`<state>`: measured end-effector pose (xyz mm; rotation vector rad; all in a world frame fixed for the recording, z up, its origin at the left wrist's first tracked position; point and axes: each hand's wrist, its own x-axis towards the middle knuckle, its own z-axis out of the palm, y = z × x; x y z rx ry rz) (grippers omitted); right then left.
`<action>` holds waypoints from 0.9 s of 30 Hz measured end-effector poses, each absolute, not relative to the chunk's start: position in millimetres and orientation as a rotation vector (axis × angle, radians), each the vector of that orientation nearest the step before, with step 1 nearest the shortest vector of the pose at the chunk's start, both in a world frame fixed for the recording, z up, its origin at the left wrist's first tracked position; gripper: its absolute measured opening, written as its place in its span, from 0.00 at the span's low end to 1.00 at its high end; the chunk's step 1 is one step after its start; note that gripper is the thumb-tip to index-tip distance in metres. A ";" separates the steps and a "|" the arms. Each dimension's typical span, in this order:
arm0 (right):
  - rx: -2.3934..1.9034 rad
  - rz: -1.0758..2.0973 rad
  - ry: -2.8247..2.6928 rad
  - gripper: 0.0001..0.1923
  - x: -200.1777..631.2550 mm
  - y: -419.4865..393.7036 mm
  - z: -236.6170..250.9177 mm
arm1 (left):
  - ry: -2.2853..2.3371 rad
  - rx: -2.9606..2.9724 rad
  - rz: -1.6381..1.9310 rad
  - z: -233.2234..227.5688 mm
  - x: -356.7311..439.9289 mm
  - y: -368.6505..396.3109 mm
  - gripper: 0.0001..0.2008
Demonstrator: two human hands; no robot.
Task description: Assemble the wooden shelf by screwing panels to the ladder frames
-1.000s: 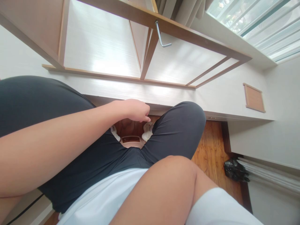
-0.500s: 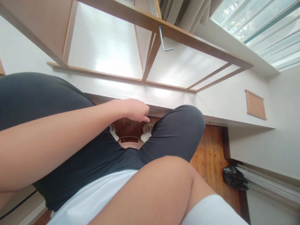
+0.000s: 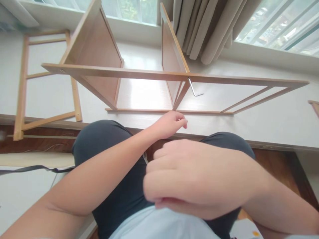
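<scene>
things on the white platform, counted
two hands, one hex key, one half-built wooden shelf, one separate wooden frame, one curtain.

- You are in a home, in a room by the windows, not in a workshop.
- Beige pleated curtains hang before the glass above a white sill.
- A half-built wooden shelf unit lies on a white surface, with an Allen key stuck in one joint.
- A loose wooden frame lies to the left.
- Below the white surface you see dark wood flooring.
</scene>
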<state>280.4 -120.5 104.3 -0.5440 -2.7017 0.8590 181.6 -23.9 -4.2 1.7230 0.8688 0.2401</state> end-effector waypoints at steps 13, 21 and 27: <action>-1.337 0.163 -1.419 0.11 360.7 -107.9 54.3 | 0.800 0.937 0.679 7.1 181.9 -25.8 0.18; -1.432 0.379 -1.281 0.18 339.4 -86.3 47.0 | 0.766 0.913 0.785 14.7 179.8 -25.7 0.25; -1.450 0.517 -1.289 0.20 327.9 -82.8 45.7 | 0.780 0.925 0.799 16.8 178.9 -24.1 0.26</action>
